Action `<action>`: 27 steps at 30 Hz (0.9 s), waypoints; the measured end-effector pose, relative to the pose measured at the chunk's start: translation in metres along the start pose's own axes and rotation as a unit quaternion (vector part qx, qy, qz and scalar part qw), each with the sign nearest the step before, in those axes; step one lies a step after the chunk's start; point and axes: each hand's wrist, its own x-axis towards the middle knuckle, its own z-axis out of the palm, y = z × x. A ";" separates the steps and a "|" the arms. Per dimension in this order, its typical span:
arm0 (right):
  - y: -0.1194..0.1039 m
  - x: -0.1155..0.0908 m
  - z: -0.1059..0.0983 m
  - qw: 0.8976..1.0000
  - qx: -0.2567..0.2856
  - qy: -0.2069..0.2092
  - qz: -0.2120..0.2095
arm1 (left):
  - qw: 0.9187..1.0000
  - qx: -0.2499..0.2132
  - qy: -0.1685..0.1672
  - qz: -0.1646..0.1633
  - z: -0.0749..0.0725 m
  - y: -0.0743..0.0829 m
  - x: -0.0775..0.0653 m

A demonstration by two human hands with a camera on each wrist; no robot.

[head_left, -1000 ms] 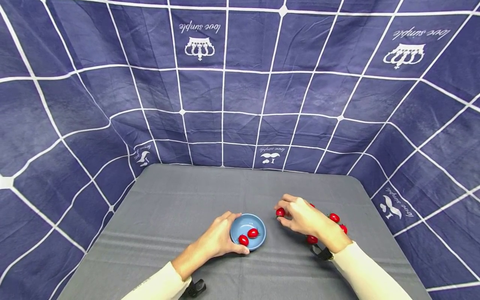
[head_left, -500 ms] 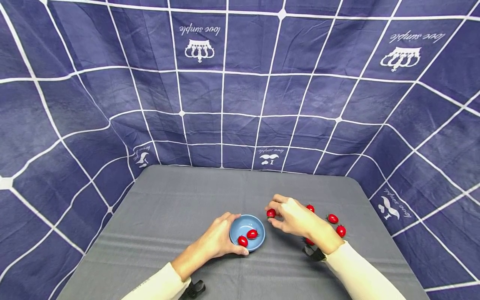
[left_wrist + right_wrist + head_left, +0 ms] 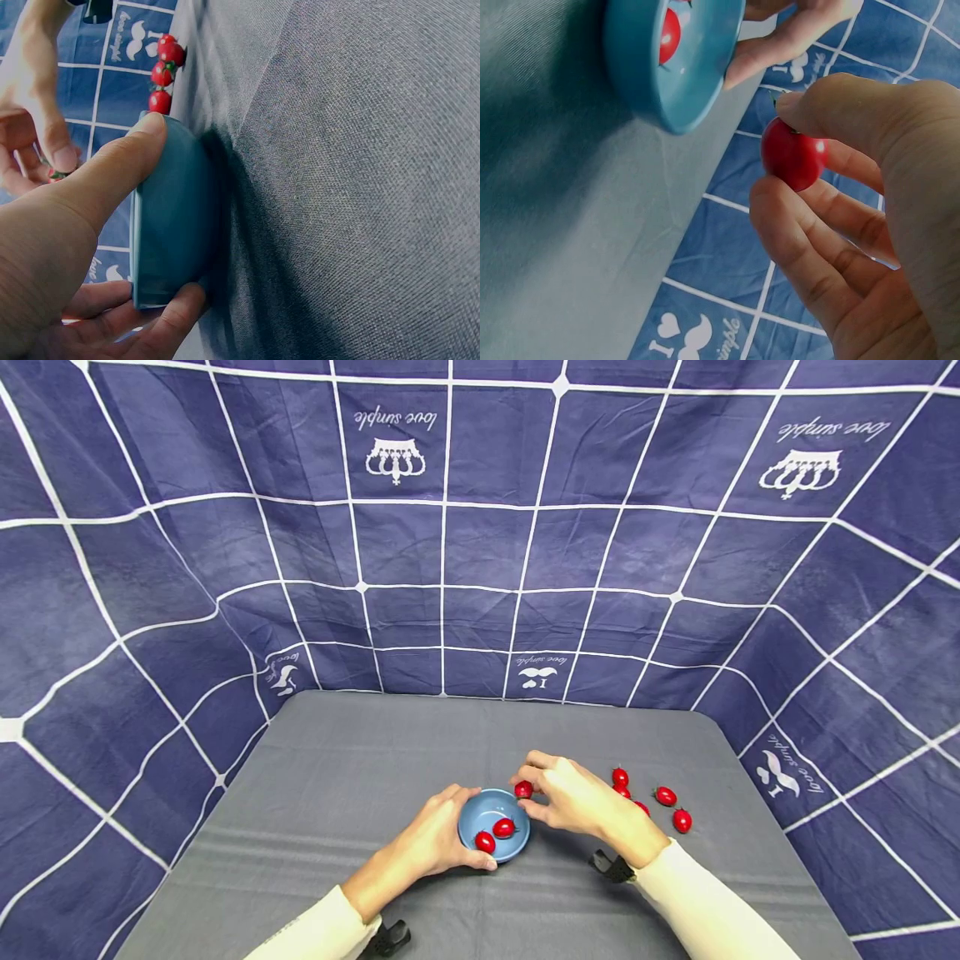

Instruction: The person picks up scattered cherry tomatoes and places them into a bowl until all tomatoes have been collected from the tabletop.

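Note:
A small blue bowl (image 3: 495, 802) stands on the grey cloth, with two cherry tomatoes (image 3: 504, 828) lying inside. My left hand (image 3: 429, 837) grips it from the left, thumb and fingers on opposite sides of its wall, as the left wrist view also shows. Between thumb and fingertips my right hand (image 3: 573, 795) pinches another cherry tomato (image 3: 793, 154); in the head view this tomato is beside the bowl's upper right rim. A bit of green stem shows on it in the right wrist view.
To the right lie several more cherry tomatoes (image 3: 665, 796), some partly hidden behind the right hand and wrist. A grey cloth (image 3: 360, 752) covers the table. Blue curtain with white lines (image 3: 480, 543) hangs at the back and both sides.
My right hand has moved left with its cherry tomato, up to the bowl's right rim, uncovering more of the tomatoes at the right. My left hand and the bowl have stayed in place.

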 end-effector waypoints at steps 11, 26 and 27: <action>-0.009 0.010 0.009 1.000 0.002 -0.010 -0.002 | 1.000 0.007 0.001 0.002 0.001 -0.001 0.000; -0.018 0.018 0.017 0.999 -0.037 -0.003 -0.004 | 1.000 0.000 -0.004 -0.002 -0.001 0.001 -0.001; -0.018 0.019 0.017 0.999 -0.036 -0.004 -0.003 | 1.000 0.000 -0.004 -0.002 -0.001 0.001 -0.001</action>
